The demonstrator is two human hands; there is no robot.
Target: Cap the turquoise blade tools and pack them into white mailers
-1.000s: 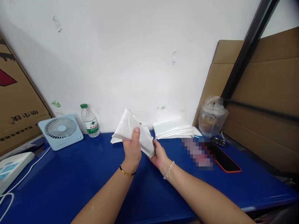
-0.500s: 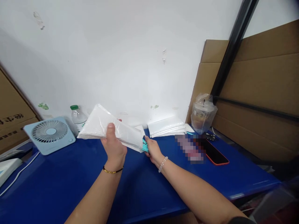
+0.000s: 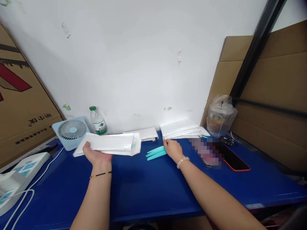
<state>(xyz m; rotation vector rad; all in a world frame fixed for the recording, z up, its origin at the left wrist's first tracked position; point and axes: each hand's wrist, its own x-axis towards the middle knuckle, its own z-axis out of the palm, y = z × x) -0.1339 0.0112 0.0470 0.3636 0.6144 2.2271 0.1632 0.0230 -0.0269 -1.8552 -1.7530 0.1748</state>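
Note:
My left hand [image 3: 99,157] is closed around a white padded envelope [image 3: 112,142], thumb on top, holding it above the table on the left. The envelope's end points right, and a faint turquoise patch shows there. My right hand [image 3: 174,149] grips a fanned bundle of thin turquoise sticks with pointed ends [image 3: 155,152]; their tips point left, apart from the envelope. Just behind that hand lies a stack of white envelopes [image 3: 179,128]. More white packets [image 3: 144,133] lie by the wall, partly hidden behind the held envelope.
On the blue table [image 3: 144,191] stand a light-blue fan [image 3: 72,130], a water bottle [image 3: 98,121] and a bagged drink cup [image 3: 218,119]. A phone [image 3: 230,158] lies at the right. A white power strip [image 3: 28,169] with cables is at the left. Cardboard [image 3: 275,95] flanks the right side.
The turquoise sticks have come out of the envelope's end in my right hand. The two hands have moved apart, and the envelope has been lowered and levelled. The view has shifted left.

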